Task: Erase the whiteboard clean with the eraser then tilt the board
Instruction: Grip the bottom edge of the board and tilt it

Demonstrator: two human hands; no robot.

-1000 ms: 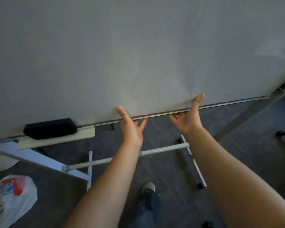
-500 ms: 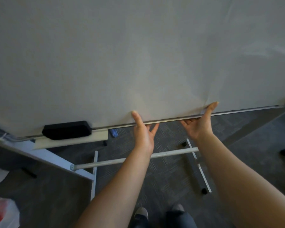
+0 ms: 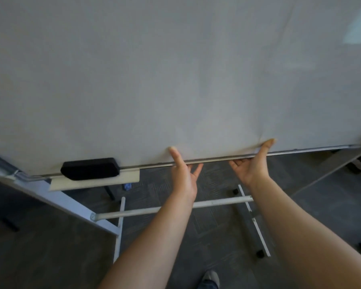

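The whiteboard [image 3: 175,80] fills the upper view, its face blank and grey-white, leaning over me. My left hand [image 3: 183,174] holds its metal bottom edge near the middle, thumb on the face and fingers under the rim. A little further right, my right hand [image 3: 250,165] holds the same edge the same way. The black eraser [image 3: 90,168] lies on the small cream tray [image 3: 96,182] at the lower left of the board, well left of my left hand.
The stand's white crossbar [image 3: 144,210] runs under my forearms. A slanted white side post [image 3: 50,197] is at the left and a floor rail with black casters [image 3: 256,224] at the right. A small blue object [image 3: 127,186] lies on dark carpet; my shoe [image 3: 211,278] shows at bottom.
Both hands keep their hold on the bottom edge. The view has swung, so the eraser and tray sit further right in frame, and the plastic bag at lower left has left the view.
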